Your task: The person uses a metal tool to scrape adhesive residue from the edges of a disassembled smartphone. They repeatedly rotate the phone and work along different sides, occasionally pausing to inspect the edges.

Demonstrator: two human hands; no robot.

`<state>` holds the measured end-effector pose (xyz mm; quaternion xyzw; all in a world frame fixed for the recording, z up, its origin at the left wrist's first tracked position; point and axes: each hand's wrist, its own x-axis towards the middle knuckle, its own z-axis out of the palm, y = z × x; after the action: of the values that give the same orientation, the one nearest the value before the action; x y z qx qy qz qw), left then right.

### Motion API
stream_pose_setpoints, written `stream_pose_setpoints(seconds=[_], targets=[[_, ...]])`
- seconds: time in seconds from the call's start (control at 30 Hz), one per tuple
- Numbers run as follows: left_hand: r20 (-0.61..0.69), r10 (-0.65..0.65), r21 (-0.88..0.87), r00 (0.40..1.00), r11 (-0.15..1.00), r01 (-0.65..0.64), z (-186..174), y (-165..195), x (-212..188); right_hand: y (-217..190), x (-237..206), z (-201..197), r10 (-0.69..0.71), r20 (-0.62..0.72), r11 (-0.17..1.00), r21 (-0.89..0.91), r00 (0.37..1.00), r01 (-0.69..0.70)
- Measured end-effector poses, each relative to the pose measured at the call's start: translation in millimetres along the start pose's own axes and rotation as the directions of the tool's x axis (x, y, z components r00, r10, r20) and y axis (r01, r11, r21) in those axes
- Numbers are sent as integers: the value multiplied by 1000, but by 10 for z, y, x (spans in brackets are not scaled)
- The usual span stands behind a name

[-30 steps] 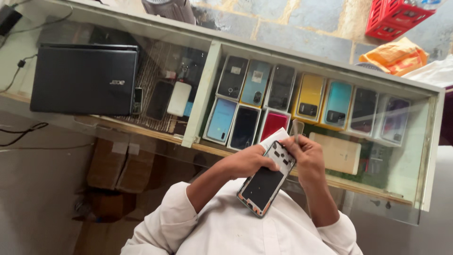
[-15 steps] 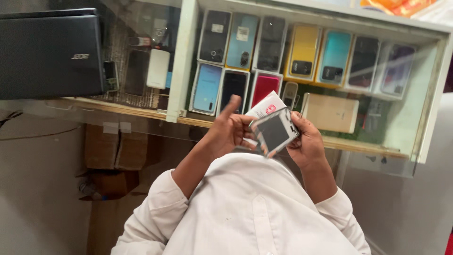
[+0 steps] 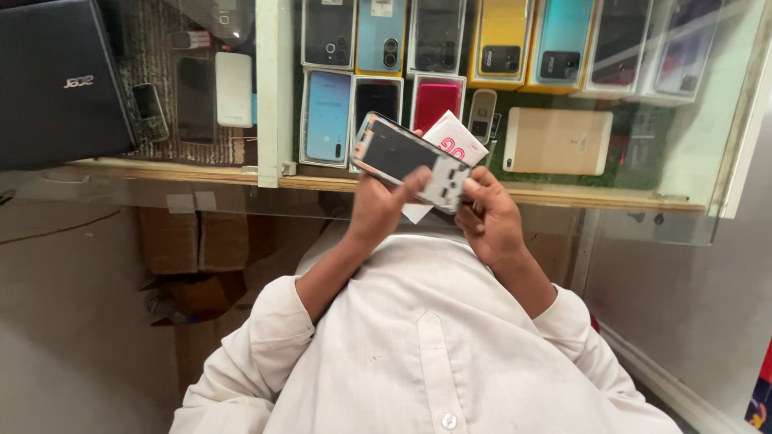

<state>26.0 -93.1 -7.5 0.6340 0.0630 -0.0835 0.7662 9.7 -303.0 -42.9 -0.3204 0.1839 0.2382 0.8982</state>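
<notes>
My left hand (image 3: 384, 210) grips an opened phone (image 3: 412, 161) from below; the phone shows a dark panel and a white end section and is tilted over the counter edge. At the phone's right end is my right hand (image 3: 490, 219), with its fingers on that end. A white packet with red print (image 3: 455, 141) sticks out behind the phone, between both hands; which hand holds it I cannot tell. Both sleeves are white.
A glass display counter (image 3: 563, 197) holds several boxed phones in rows (image 3: 434, 48) and a gold phone (image 3: 556, 141). At the left lie a closed black laptop (image 3: 60, 84), a white power bank (image 3: 233, 88) and small handsets. Cardboard boxes (image 3: 193, 241) sit under the counter.
The phone has been turned from nearly upright to lying flatter and across, its dark panel now up. The view has moved closer to the counter.
</notes>
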Motion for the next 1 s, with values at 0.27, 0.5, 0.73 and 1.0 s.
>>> stream_pose_setpoints(seconds=[0.27, 0.5, 0.73, 1.0], targets=[[-94, -66, 149, 993, 986, 79, -171, 14, 117, 27, 143, -84, -558, -21, 255, -956, 829, 148], [-27, -332, 304, 943, 896, 324, -191, -25, 231, -259, 527, 26, -519, 455, -223, -889, 723, 399], [-46, -330, 398, 943, 859, 321, -107, 30, 408, -371, 582, -8, -689, 20, 393, -829, 724, 397], [-80, -333, 406, 940, 850, 336, -77, -21, 639, 37, 223, -233, -627, -38, 778, -3, 778, 628]])
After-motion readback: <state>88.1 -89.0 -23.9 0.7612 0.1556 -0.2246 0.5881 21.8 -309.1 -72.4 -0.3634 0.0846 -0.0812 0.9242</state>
